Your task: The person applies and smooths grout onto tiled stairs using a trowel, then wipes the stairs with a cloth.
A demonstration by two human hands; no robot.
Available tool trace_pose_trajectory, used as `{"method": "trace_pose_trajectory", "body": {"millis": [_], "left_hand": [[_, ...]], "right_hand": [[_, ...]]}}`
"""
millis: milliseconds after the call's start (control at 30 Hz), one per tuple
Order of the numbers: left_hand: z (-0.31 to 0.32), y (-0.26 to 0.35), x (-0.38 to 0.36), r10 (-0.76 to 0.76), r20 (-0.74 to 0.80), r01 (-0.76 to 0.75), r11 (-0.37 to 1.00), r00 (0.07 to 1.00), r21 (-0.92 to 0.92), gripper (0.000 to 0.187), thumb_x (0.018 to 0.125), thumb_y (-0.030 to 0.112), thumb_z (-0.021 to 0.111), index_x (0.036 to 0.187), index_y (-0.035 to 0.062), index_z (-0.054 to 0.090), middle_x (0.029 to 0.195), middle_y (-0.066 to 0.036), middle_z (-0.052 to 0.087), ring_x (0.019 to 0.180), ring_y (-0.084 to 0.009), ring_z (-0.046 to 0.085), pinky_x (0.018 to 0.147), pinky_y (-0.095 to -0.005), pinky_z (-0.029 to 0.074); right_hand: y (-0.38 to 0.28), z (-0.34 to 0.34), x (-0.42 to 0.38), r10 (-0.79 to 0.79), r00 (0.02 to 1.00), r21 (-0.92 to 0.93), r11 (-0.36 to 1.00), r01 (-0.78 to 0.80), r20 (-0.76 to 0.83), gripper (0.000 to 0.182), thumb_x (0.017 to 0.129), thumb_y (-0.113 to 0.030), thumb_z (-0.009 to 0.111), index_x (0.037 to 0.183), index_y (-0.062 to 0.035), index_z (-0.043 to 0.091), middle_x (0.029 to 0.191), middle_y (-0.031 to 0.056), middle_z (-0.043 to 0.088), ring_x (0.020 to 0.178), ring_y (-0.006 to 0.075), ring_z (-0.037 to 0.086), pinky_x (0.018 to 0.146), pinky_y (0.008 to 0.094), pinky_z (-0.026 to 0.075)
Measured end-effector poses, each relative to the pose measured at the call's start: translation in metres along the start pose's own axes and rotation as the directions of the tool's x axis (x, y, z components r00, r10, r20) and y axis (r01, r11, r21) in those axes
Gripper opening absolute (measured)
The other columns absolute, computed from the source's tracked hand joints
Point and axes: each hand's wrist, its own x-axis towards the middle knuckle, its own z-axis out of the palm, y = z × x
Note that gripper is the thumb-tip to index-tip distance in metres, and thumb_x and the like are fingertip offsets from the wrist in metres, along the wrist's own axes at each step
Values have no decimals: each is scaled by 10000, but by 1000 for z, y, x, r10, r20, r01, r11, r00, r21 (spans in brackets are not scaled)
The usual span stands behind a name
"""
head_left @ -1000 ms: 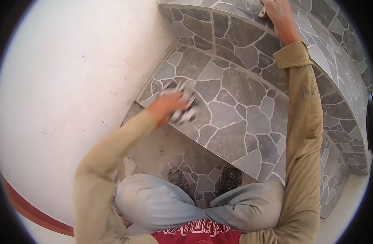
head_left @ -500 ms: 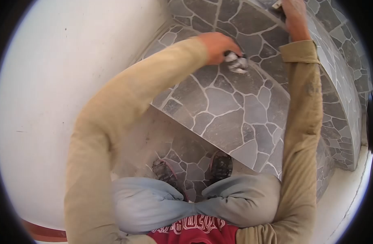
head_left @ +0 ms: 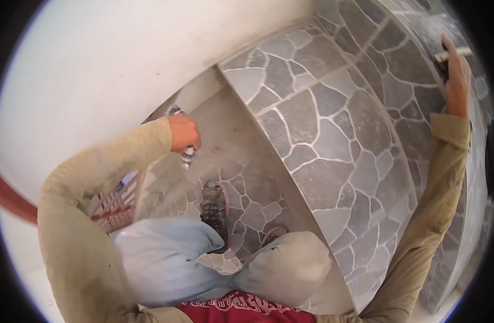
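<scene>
My left hand (head_left: 185,133) is closed around a crumpled grey-and-white rag (head_left: 188,157), whose ends stick out above and below the fist. It hangs over the lower floor, beside the white wall. My right hand (head_left: 458,81) is stretched to the upper right, at the raised stone ledge. Against it is a small dark thing with a pale straight edge (head_left: 456,54); its kind cannot be made out. One finger points forward past this edge, while the other fingers are mostly hidden. A whitish, dusty patch (head_left: 438,28) lies on the stone just beyond.
A stone-clad step (head_left: 322,172) with pale joints rises on the right. The white wall (head_left: 107,64) stands at the left. A red plastic crate (head_left: 118,207) is partly hidden below my left arm. My shoes (head_left: 214,210) stand on the stone floor.
My left hand has swung left and down with the rag, off the step to over the lower floor. The view has turned left; my right hand remains at the ledge with the pale-edged thing.
</scene>
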Motion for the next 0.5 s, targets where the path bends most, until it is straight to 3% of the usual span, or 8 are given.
{"method": "trace_pose_trajectory", "body": {"millis": [67, 100, 167, 233, 267, 300, 367, 500], "left_hand": [[3, 2, -25, -155, -158, 147, 987, 975, -59, 314, 625, 35, 668, 875, 206, 753, 889, -64, 704, 880, -285, 664, 757, -398, 540], [5, 7, -35, -234, -291, 204, 970, 927, -132, 322, 634, 22, 644, 882, 196, 752, 864, -68, 701, 824, -293, 669, 719, -401, 543], [-32, 38, -36, -399, -406, 333, 916, 822, -225, 370, 591, -42, 612, 875, 154, 745, 929, -55, 711, 925, -320, 634, 781, -417, 530], [-47, 39, -36, -292, -533, 283, 954, 794, -102, 402, 581, -58, 597, 893, 150, 742, 898, -60, 703, 905, -326, 632, 779, -425, 522], [-61, 42, -37, -263, -549, 266, 961, 793, -77, 409, 581, -61, 595, 903, 145, 740, 904, -70, 701, 907, -330, 631, 788, -427, 519], [-77, 47, -40, -241, -556, 257, 965, 796, -51, 416, 581, -65, 594, 914, 139, 739, 909, -79, 698, 909, -334, 630, 796, -429, 516], [-97, 59, -51, -274, -577, 351, 936, 769, 22, 400, 664, -3, 606, 983, 201, 734, 907, -75, 695, 905, -309, 653, 770, -422, 534], [-119, 67, -71, -339, -530, 420, 907, 778, 36, 407, 678, 21, 625, 1022, 217, 719, 957, -58, 696, 923, -302, 653, 796, -426, 536]], "right_hand": [[10, -7, 10, 29, 998, -173, 984, -38, -51, 372, 832, -329, 720, 845, 41, 683, 745, 55, 604, 662, 129, 523, 637, 297, 418], [21, -19, -1, -312, 943, -226, 916, 331, 115, 325, 852, -254, 707, 1056, -1, 701, 850, 47, 623, 733, 124, 540, 678, 294, 435], [33, -25, 6, -254, 955, -208, 937, 282, 153, 327, 875, -181, 654, 1169, -38, 659, 903, 60, 635, 763, 140, 557, 707, 302, 447], [39, -31, 25, -240, 947, -175, 944, 278, 213, 385, 899, -109, 600, 1282, -74, 617, 956, 73, 647, 792, 156, 574, 737, 309, 459], [51, -43, 40, -598, 705, -363, 604, 709, 382, 418, 905, -75, 566, 1323, -71, 575, 991, 100, 651, 814, 189, 585, 759, 319, 463], [68, -51, 54, -750, 319, -411, 69, 909, 580, 454, 912, -41, 531, 1365, -67, 534, 1025, 127, 654, 836, 223, 597, 780, 328, 468], [111, -49, 81, -691, 541, -371, 398, 839, 480, 491, 896, -6, 513, 1383, -71, 514, 1049, 157, 648, 863, 269, 593, 781, 350, 471], [155, -31, 135, -776, 541, -394, 408, 823, 325, 499, 879, -15, 552, 1375, -70, 527, 1093, 160, 639, 883, 282, 583, 766, 374, 468]]}}
